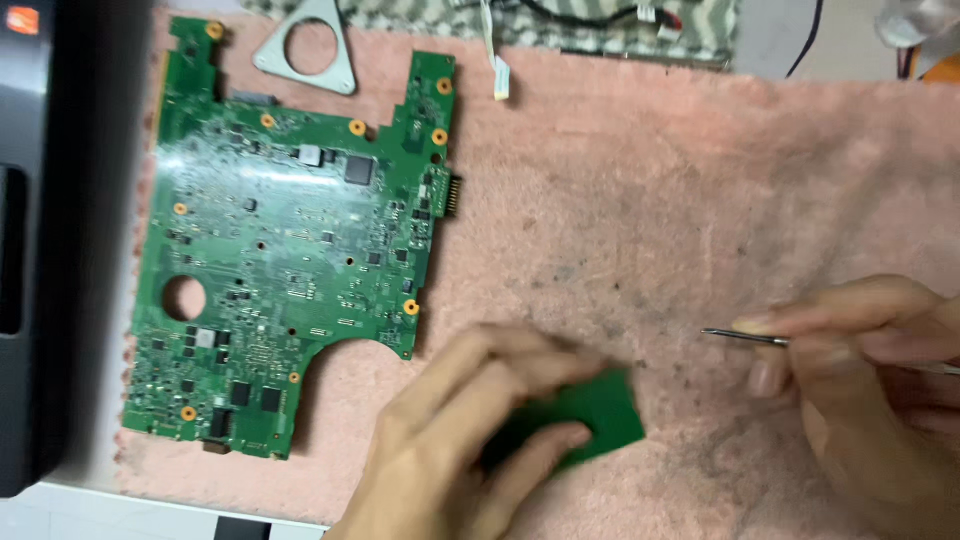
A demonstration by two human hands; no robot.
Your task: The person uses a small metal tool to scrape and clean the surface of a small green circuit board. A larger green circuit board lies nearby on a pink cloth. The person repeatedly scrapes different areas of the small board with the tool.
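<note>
My left hand grips a small green square board low on the pink towel, fingers wrapped over its left side. To the right, my right hand pinches thin metal tweezers, their tip pointing left, a short way right of and above the small board. A large green circuit board lies flat on the towel's left part, apart from both hands.
A triangular metal bracket with a round hole lies above the large board. A white flat cable and black wires sit at the top. A dark device borders the left edge.
</note>
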